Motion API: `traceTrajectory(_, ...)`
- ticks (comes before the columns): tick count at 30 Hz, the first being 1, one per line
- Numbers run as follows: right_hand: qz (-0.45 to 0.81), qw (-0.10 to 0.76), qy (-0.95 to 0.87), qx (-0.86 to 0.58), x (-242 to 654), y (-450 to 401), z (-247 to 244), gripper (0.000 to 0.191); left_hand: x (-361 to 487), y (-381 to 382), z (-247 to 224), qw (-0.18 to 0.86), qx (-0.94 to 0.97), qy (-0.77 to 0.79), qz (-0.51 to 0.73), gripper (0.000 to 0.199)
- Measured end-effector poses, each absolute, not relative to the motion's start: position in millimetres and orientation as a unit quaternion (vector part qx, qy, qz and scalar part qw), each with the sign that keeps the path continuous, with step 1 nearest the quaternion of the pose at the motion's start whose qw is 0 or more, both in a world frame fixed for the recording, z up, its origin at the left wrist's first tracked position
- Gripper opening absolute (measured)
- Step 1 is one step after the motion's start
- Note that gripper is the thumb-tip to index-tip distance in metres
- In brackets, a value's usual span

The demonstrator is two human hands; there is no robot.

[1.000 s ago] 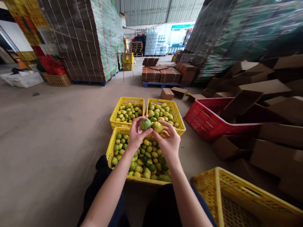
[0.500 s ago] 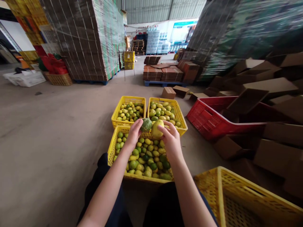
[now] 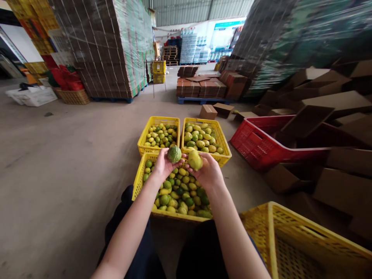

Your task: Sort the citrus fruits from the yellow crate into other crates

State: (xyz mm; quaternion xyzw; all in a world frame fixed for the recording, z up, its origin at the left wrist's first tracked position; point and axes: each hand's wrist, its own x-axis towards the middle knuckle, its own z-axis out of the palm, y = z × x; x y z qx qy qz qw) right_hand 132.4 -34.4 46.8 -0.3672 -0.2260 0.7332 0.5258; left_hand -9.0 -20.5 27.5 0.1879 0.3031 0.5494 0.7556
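Observation:
My left hand (image 3: 164,164) holds a rough green lemon (image 3: 174,154), which rests against the fingers with the palm turned up. In my right hand (image 3: 209,170) lies a yellow lemon (image 3: 195,160), with the fingers curled beneath it. Both fruits are side by side, a small gap apart, above the near yellow crate (image 3: 137,182). That crate is filled with green and yellow lemons (image 3: 182,192). Behind it stand two more yellow crates of fruit, one on the left (image 3: 141,148) and one on the right (image 3: 224,158).
At the lower right is a yellow crate (image 3: 270,232) with its inside showing. A red crate (image 3: 250,155) and heaped cardboard boxes (image 3: 343,190) lie to the right. Further off are a pallet of flattened cartons (image 3: 188,89) and tall wrapped stacks (image 3: 101,50).
Both hands have turned palm up, so the two lemons now sit more openly on the fingers. The green one moved slightly left, and the gap between the fruits grew.

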Motion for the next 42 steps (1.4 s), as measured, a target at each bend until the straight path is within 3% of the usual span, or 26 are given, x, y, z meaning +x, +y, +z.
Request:
traceTrajectory(10,0.753,0.536,-0.191,-0.331,132,-32,39,0.016,-18,-25,30,0.780,0.173,0.287,0.528,0.020)
traceTrajectory(19,0.783,0.495,-0.173,-0.336,129,-32,39,0.017,-18,-24,31,0.770,0.210,0.307,0.518,0.025)
traceTrajectory(26,0.769,0.507,-0.173,-0.349,123,-32,39,0.018,-15,-22,32,0.747,0.112,0.340,0.560,0.032)
traceTrajectory(34,0.737,0.533,-0.153,-0.386,124,-29,33,0.006,-13,-20,30,0.699,0.062,0.375,0.606,0.010)
traceTrajectory(39,0.777,0.503,-0.070,-0.373,121,-30,38,0.025,-14,-19,25,0.742,0.050,0.339,0.576,0.029)
traceTrajectory(42,0.772,0.504,-0.063,-0.382,120,-30,36,0.029,-14,-18,24,0.755,0.052,0.316,0.573,0.028)
